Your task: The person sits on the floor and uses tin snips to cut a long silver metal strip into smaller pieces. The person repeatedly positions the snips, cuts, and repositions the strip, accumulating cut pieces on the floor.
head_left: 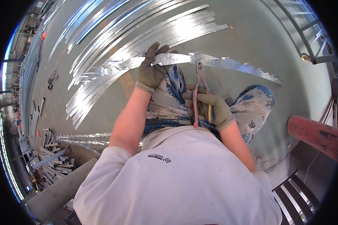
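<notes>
My left hand [153,69], in an olive work glove, is closed around a long, shiny metal strip [172,59] held crosswise in front of me. Cut, bent tabs stick out along the strip's edges. In my right hand [210,107], gloved alike, is a pair of pliers [200,80] with one red and one yellow handle. Its jaws point away from me and meet the strip's near edge, to the right of my left hand. Whether they bite on the metal I cannot tell.
Many flat metal strips [169,32] lie side by side on the floor beyond my hands. Offcuts [56,161] are heaped at the left, near a grey cylinder [60,187]. A red cylinder [313,135] and a metal frame [308,33] stand at the right. A slatted seat [296,195] is at lower right.
</notes>
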Demonstrator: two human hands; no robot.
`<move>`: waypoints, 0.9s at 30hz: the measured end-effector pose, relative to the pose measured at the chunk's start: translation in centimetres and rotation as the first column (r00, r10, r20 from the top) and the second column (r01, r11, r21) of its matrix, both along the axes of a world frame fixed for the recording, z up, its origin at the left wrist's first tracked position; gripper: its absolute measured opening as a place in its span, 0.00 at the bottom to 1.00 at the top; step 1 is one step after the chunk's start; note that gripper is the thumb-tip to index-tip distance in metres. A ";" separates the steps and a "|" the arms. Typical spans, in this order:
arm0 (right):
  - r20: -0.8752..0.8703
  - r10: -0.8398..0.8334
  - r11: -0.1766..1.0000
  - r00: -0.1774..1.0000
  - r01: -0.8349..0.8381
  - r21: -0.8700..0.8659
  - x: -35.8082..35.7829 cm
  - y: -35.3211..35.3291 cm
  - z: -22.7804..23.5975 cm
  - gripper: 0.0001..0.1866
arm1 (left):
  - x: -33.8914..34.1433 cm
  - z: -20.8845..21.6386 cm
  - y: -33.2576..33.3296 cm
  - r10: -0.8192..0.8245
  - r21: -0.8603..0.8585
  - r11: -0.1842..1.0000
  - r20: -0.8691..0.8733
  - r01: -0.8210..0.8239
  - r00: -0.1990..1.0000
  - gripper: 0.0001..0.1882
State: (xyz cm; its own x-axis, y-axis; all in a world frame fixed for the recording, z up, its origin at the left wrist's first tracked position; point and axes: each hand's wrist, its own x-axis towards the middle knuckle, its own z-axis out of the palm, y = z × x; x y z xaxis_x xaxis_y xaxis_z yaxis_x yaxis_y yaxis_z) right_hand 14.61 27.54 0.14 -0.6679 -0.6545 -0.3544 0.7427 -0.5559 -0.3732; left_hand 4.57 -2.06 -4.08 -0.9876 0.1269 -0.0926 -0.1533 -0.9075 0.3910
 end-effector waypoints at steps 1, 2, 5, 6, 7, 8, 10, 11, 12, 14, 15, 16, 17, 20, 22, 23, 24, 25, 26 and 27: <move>0.000 0.011 0.999 1.000 -0.011 0.050 -0.1 0.0 0.5 0.29 | 0.1 -0.3 -0.2 -0.001 0.011 1.000 -0.018 0.001 1.000 0.23; -0.001 0.021 0.998 1.000 -0.021 0.058 0.1 0.3 0.5 0.29 | 0.0 -0.3 -0.1 -0.002 0.027 1.000 -0.035 0.003 0.999 0.23; 0.001 0.003 0.998 1.000 -0.003 0.065 1.4 1.9 0.1 0.29 | -0.3 0.1 0.0 0.029 -0.001 1.000 0.003 -0.029 1.000 0.23; 0.002 -0.037 0.998 0.999 0.037 0.056 1.8 2.4 -0.3 0.29 | -0.2 0.3 0.0 0.039 -0.009 0.999 0.026 -0.039 0.999 0.23; 0.003 -0.075 0.996 0.997 0.074 0.047 1.9 2.9 -0.8 0.28 | -0.1 0.4 0.0 0.052 -0.016 0.999 0.049 -0.051 0.997 0.23; -0.015 -0.139 0.988 0.990 0.140 0.065 1.8 3.4 -1.3 0.29 | 0.1 0.6 0.1 0.068 -0.025 0.998 0.073 -0.066 0.995 0.24; -0.063 -0.256 0.962 0.965 0.261 0.077 0.9 4.1 -3.0 0.30 | 0.2 0.2 0.0 0.057 0.006 0.998 0.056 -0.057 0.997 0.23; -0.054 -0.340 0.937 0.939 0.344 0.069 0.2 4.8 -4.8 0.29 | 0.1 1.7 1.0 0.066 -0.035 0.997 0.100 -0.063 0.993 0.22; -0.042 -0.381 0.921 0.923 0.383 0.066 -0.7 5.3 -6.0 0.29 | 0.3 1.9 0.7 0.035 0.014 0.999 0.070 -0.036 0.997 0.21; -0.023 -0.473 0.878 0.881 0.473 0.070 -2.6 6.5 -7.7 0.28 | 0.9 3.2 1.1 0.058 -0.022 0.998 0.110 -0.056 0.992 0.21; -0.032 -0.501 0.862 0.865 0.502 0.068 -3.2 6.9 -8.0 0.28 | 1.8 3.8 0.7 0.054 -0.033 0.998 0.093 -0.052 0.994 0.21; -0.041 -0.527 0.847 0.849 0.528 0.064 -3.7 7.2 -8.2 0.28 | 2.4 3.5 0.4 0.061 -0.084 0.995 0.075 -0.055 0.995 0.22; -0.051 -0.549 0.832 0.834 0.551 0.056 -4.5 7.3 -8.4 0.27 | 2.7 2.8 -0.1 0.072 -0.138 0.988 0.054 -0.064 0.996 0.23; -0.064 -0.598 0.802 0.799 0.596 -0.050 -5.5 8.5 -8.6 0.25 | 3.7 3.8 -1.2 0.035 -0.072 0.997 -0.026 -0.037 0.999 0.20; -0.051 -0.605 0.796 0.794 0.602 -0.063 -6.5 9.5 -8.8 0.28 | 3.6 4.7 -1.4 0.038 -0.139 0.989 -0.036 -0.043 0.999 0.23; -0.037 -0.610 0.792 0.791 0.608 -0.065 -6.9 9.3 -8.8 0.28 | 3.8 4.7 -1.8 0.058 -0.132 0.990 0.006 -0.056 0.998 0.23; -0.069 -0.606 0.795 0.792 0.604 -0.052 -7.2 9.1 -8.9 0.28 | 3.7 4.8 -2.0 0.069 -0.121 0.991 0.044 -0.063 0.997 0.24; -0.110 -0.570 0.821 0.814 0.568 -0.053 -7.3 8.9 -9.0 0.28 | 3.7 4.9 -2.5 0.075 -0.109 0.992 0.082 -0.066 0.994 0.25; -0.148 -0.535 0.844 0.832 0.533 -0.054 -7.4 8.4 -8.7 0.27 | 3.8 4.7 -3.0 0.089 -0.093 0.992 0.067 -0.082 0.994 0.25; -0.162 -0.515 0.856 0.842 0.515 -0.047 -7.6 7.9 -8.3 0.27 | 3.9 4.4 -3.7 0.099 -0.077 0.992 0.053 -0.095 0.994 0.26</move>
State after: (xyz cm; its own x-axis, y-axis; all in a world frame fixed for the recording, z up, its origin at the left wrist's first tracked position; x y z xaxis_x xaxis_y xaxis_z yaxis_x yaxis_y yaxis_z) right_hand 7.03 35.44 -8.15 -0.9569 -0.2008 -0.2098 0.2781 -0.8420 -0.4622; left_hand 8.45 -5.76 0.34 -0.9878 0.0212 -0.1541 -0.0895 -0.8878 0.4514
